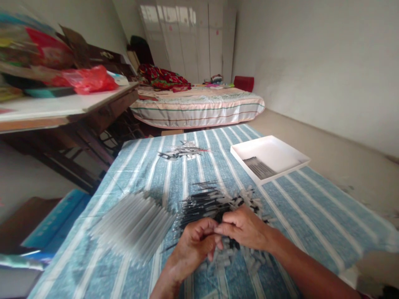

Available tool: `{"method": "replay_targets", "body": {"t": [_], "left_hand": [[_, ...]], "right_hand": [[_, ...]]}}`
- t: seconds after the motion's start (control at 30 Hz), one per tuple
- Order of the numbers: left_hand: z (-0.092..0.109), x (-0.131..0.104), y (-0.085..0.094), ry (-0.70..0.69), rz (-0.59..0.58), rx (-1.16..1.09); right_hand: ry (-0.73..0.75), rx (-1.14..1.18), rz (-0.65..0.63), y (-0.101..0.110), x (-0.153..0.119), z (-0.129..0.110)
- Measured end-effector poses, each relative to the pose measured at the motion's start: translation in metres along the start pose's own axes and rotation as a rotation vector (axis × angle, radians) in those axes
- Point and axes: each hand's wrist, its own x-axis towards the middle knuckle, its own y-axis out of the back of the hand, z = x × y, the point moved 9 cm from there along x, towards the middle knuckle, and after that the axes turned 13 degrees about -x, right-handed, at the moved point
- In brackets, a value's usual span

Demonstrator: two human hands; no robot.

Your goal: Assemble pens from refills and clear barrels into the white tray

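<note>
Blue-and-white striped cloth (299, 203) covers the tabletop (358, 234), and a bed (199, 110) stands beyond its far edge. 2 hands meet toward the near edge: the left hand (193, 246) has its thumb and fingers bent in a pinch, and the curled fingers of the right hand (246, 226) touch it. Whether a small piece is gripped there, I cannot tell. Dark slim rods (198, 205) lie just past the left hand, with short pale pieces (249, 197) around and below the right. Grey tubes (134, 226) form a slanted row toward the left edge; a white tray (276, 151), near the right edge, holds a row of rods (258, 167). 1 small scatter (183, 151) lies toward the far edge. For such close fingertip work, I would brace fingertip on fingertip, press lightly so thin parts don't bend, and lift enough to avoid dragging loose pieces.
</note>
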Motion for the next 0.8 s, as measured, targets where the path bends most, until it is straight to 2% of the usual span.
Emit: {"method": "replay_targets", "body": {"t": [0.1,0.2,0.33,0.43,0.63,0.8], "left_hand": [[0.002,0.000,-0.003,-0.012,-0.005,0.010],[0.002,0.001,-0.004,-0.013,-0.014,0.023],[0.002,0.002,-0.006,-0.016,-0.027,0.048],[0.004,0.004,-0.005,-0.010,-0.019,0.080],[0.001,0.007,-0.006,0.013,-0.050,0.146],[0.001,0.008,-0.008,0.012,-0.042,0.169]], "right_hand": [[-0.047,-0.018,-0.003,-0.001,-0.002,0.004],[-0.030,0.038,0.009,0.001,-0.003,0.000],[-0.064,-0.032,0.020,0.002,-0.007,0.001],[-0.081,0.040,0.040,0.004,-0.009,0.002],[-0.113,-0.065,0.053,0.009,-0.010,0.005],[-0.073,-0.042,0.078,0.014,-0.012,0.002]]}}
